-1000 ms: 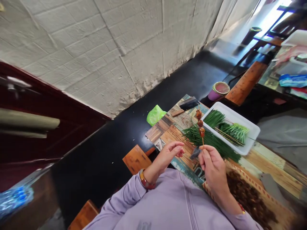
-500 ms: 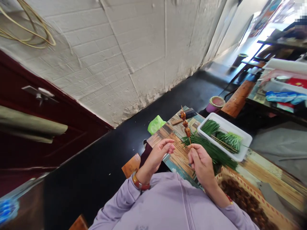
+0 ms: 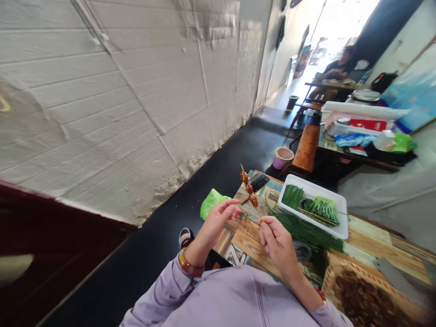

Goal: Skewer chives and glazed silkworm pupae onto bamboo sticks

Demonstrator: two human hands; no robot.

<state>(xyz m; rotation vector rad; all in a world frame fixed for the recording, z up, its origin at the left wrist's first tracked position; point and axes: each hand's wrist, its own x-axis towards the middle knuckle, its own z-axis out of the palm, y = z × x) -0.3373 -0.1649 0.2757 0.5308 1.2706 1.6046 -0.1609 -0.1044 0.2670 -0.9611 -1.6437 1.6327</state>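
A skewer [image 3: 250, 189] is held up just past the fingers of the right hand [image 3: 277, 243], its thin stick pinched between thumb and forefinger. On it 3 lumps are threaded, glossy, reddish brown and unevenly rounded; above them a short pale tip is left bare. The left hand [image 3: 218, 222] is held near it, apart, its fingers loosely bent and parted.

Below the fingers, a table [image 3: 250, 235] is patterned with patchwork planks in brown, cream and blue-green. To the right of the right fingers, a basket [image 3: 326, 278] is filled with dark brown pieces [image 3: 371, 297], too blurred to be named. Beyond those fingers, long green stalks [image 3: 303, 229] are spread, and a white tray [image 3: 342, 229] is partly filled with greens [image 3: 293, 196].

Past the left fingers, a bright green bag [image 3: 211, 203] is seen. Farther off, a purple bucket [image 3: 282, 158] is set beside a wooden bench [image 3: 308, 145]. Left of both hands, the black floor [image 3: 163, 218] is bordered by a whitish wall [image 3: 170, 91]. Farthest away, a person [image 3: 335, 72] is seen near bright daylight.
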